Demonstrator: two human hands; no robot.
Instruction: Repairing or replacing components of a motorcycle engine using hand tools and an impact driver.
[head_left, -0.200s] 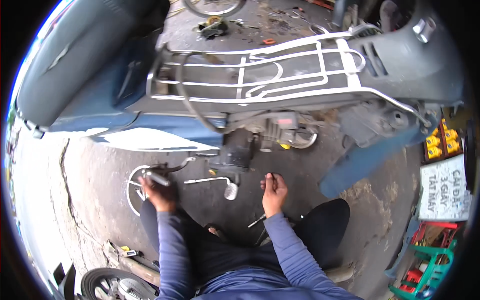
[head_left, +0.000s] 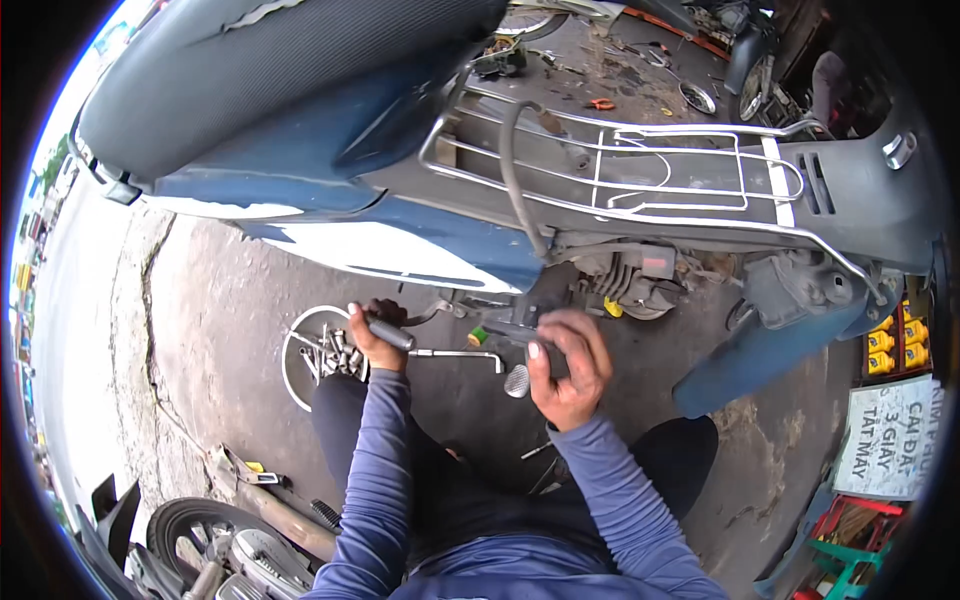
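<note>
Below the motorbike's side panel, my left hand is closed around a grey cylindrical piece; whether it is a loose handle or a footpeg I cannot tell. My right hand has bent fingers with a gap to the thumb, slightly blurred. Its fingertips are beside a dark bar under the motorbike; contact is unclear. Between my hands an L-shaped wrench lies near a ridged metal pad. A white round tray with several metal sockets is left of my left hand.
The motorbike's metal rack and black seat spread across the far side. A blue leg shield juts out at right. Another wheel stands at lower left. Yellow bottles and a white sign are at right.
The view has shifted, so the motorbike appears further right. My right hand has moved up toward the dark bar, its pinched fingers now apart. The sockets in the tray have come into sight.
</note>
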